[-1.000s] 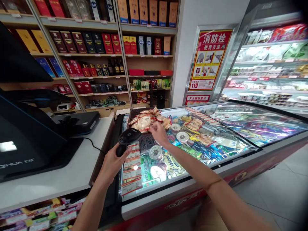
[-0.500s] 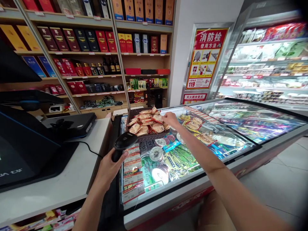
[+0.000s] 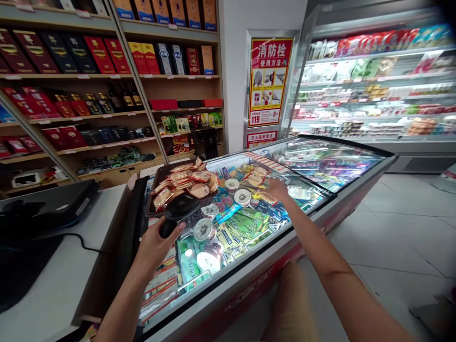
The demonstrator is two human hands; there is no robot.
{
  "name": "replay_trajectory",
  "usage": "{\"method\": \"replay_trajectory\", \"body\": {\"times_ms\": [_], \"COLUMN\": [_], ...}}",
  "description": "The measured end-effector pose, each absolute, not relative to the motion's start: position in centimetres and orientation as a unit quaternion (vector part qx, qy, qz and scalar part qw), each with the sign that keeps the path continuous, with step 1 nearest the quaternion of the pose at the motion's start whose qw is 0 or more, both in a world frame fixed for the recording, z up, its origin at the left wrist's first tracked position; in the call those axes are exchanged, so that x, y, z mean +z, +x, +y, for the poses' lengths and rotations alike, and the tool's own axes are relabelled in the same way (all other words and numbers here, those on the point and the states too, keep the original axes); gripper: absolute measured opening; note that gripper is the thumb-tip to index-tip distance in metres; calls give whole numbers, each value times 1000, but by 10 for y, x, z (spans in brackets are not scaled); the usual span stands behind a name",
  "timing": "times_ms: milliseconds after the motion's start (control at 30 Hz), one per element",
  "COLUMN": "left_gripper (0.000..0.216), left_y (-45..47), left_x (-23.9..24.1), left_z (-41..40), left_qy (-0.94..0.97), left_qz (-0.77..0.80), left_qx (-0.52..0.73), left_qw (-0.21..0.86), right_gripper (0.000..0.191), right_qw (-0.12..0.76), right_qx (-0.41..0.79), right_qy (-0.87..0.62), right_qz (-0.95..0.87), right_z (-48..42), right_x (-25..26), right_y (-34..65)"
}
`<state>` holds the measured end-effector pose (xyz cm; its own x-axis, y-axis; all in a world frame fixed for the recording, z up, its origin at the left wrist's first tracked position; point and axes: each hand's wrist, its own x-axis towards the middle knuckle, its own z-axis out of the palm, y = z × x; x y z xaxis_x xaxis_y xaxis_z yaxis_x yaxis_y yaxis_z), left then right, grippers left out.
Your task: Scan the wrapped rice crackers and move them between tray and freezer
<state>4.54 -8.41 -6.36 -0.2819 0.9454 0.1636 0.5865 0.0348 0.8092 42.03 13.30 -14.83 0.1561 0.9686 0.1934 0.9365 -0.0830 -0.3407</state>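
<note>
My left hand (image 3: pixel 154 243) grips the handle of a black barcode scanner (image 3: pixel 178 212), holding it over the near end of the glass-topped chest freezer (image 3: pixel 245 273). Just beyond the scanner a dark tray (image 3: pixel 152 192) piled with wrapped round snacks (image 3: pixel 185 183) rests on the freezer lid. My right hand (image 3: pixel 277 189) reaches across the glass to the right of the tray, fingers down on the lid above packets inside; whether it holds anything I cannot make out.
A white counter (image 3: pixel 53 280) with a black register and cable stands at the left. Wooden shelves (image 3: pixel 107 80) of boxed goods fill the back wall. An open refrigerated display (image 3: pixel 374 80) lines the right. A red fire-hydrant poster (image 3: pixel 269 80) hangs between them. Tiled floor (image 3: pixel 399 223) lies to the right.
The view has swung right. My right hand left the snack tray and moved right across the freezer glass. My left hand keeps the scanner.
</note>
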Motion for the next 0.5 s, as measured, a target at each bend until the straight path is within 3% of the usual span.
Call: {"method": "replay_trajectory", "body": {"times_ms": [67,233,367,500], "left_gripper": [56,49,47,44], "left_y": [61,101,114,110], "left_x": [-65,-67,-69,-69], "left_z": [-73,-57,-55,-55], "left_qy": [584,620,630,632], "left_qz": [671,646,636,647], "left_qx": [389,360,348,328], "left_qw": [238,263,278,272], "right_gripper": [64,34,46,38], "right_qw": [160,199,236,274], "right_qx": [64,73,86,144], "right_qy": [-742,-696,-685,-675], "right_qz": [-648,-686,-684,-670], "right_z": [129,124,123,123], "right_x": [-170,-206,-212,-208], "right_y": [441,456,453,447]}}
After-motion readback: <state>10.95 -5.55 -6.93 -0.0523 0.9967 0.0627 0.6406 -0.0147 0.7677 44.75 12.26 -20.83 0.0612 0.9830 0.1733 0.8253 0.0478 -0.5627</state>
